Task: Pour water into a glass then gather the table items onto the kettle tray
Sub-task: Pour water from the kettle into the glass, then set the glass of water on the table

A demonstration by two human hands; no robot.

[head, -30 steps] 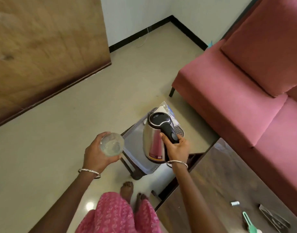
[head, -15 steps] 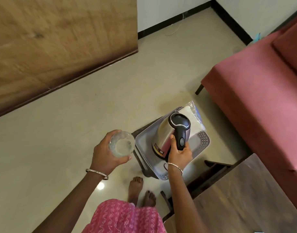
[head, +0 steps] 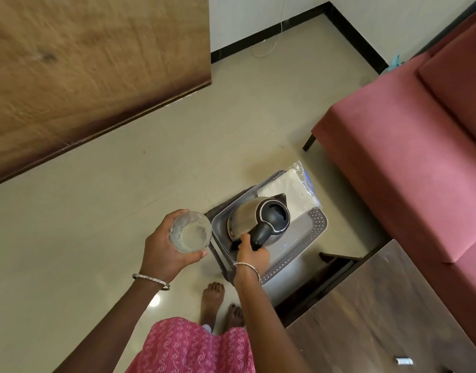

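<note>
A clear glass [head: 189, 232] with some water in it is held upright by my left hand [head: 164, 244], just left of the grey tray [head: 299, 246]. The steel kettle [head: 247, 215] with a black lid and handle stands on the tray. My right hand [head: 251, 255] grips the lower end of the kettle's black handle. A white packet in clear plastic [head: 288, 191] lies on the tray's far end, behind the kettle.
The tray rests on a low dark stool [head: 220, 211] on the tiled floor. A red sofa [head: 406, 157] stands to the right. A dark wooden table [head: 379, 313] fills the lower right, with a small white item [head: 404, 361] on it. My bare feet [head: 220, 302] stand below the tray.
The kettle came down from its tilted, lifted position onto the tray, and my right hand slid to the handle's lower end. The view shifted left, hiding most of the table.
</note>
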